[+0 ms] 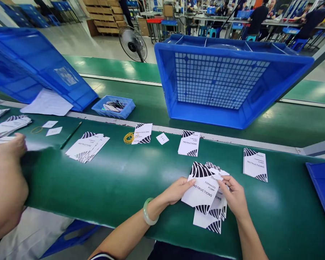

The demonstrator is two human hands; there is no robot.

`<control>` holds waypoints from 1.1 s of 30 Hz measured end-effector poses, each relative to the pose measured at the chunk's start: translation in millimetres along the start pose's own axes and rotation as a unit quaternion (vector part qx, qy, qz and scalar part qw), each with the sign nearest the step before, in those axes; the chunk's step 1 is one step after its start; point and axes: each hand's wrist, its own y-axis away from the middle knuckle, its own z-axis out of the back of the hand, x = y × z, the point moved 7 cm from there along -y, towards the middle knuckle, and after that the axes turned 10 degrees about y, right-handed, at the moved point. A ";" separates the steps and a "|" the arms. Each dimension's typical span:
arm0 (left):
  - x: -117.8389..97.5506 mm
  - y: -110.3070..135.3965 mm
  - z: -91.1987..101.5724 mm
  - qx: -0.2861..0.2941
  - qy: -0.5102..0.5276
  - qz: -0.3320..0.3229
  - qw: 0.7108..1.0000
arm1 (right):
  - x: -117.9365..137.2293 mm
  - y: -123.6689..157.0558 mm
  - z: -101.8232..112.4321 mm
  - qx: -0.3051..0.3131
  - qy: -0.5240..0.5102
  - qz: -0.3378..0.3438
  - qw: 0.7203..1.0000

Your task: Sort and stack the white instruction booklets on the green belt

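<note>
Both my hands hold a fanned stack of white instruction leaflets (207, 196) with black striped corners, low over the green table (119, 180). My left hand (177, 190), with a pale green bangle on its wrist, grips the stack's left edge. My right hand (234, 196) pinches the right side, fingers closed on the top leaflets. Some leaflets lie under the held ones on the table.
Other leaflet piles (87, 146), (189, 143), (255, 164) and yellow rubber bands (129, 137) lie on the table. A large blue crate (222, 79) tilts on the conveyor behind. A small blue tray (113, 106) sits left of it. A co-worker's arm (5, 180) reaches in at left.
</note>
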 end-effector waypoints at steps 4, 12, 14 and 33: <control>-26.1 4.6 12.4 -0.029 0.058 -0.043 0.997 | -16.7 -5.5 17.8 -0.026 -0.158 -0.051 0.986; -61.9 14.7 51.8 -0.155 0.145 -0.168 0.963 | -10.7 -13.9 41.2 -0.152 0.172 0.018 0.973; -55.2 12.2 45.5 -0.149 0.125 -0.165 0.967 | -8.1 -11.7 43.7 -0.179 0.149 0.021 0.972; 7.8 110.3 -8.1 -0.161 -0.203 -0.177 0.950 | 3.4 -53.3 -3.8 -0.048 0.340 0.176 0.922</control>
